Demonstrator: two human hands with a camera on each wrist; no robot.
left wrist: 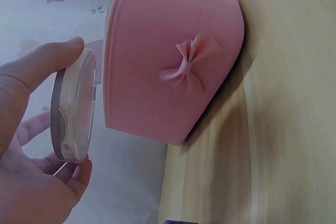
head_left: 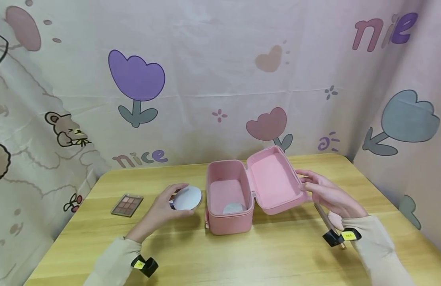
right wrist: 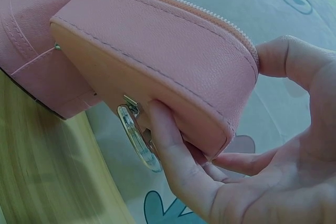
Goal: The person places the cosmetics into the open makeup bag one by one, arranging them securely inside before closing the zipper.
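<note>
My left hand [head_left: 162,208] holds a round compact [head_left: 188,198] by its edge, thumb on one side and fingers on the other. It is just left of the pink cosmetic case [head_left: 230,225], and in the left wrist view the compact [left wrist: 73,106] stands on edge beside the case's bow [left wrist: 189,66]. The case's lid [head_left: 277,180] is swung open to the right. My right hand [head_left: 331,195] grips the lid's outer edge; in the right wrist view the thumb and fingers pinch the lid [right wrist: 173,51], near a metal handle ring [right wrist: 137,139]. A pale round patch [head_left: 233,208] shows inside the case.
An eyeshadow palette [head_left: 127,205] lies at the left of the wooden table [head_left: 213,260]. Under my right wrist is a slim brown stick-like item [head_left: 325,217] with a pale pink thing [head_left: 335,219] beside it, both partly hidden. A printed curtain [head_left: 206,79] hangs behind the table.
</note>
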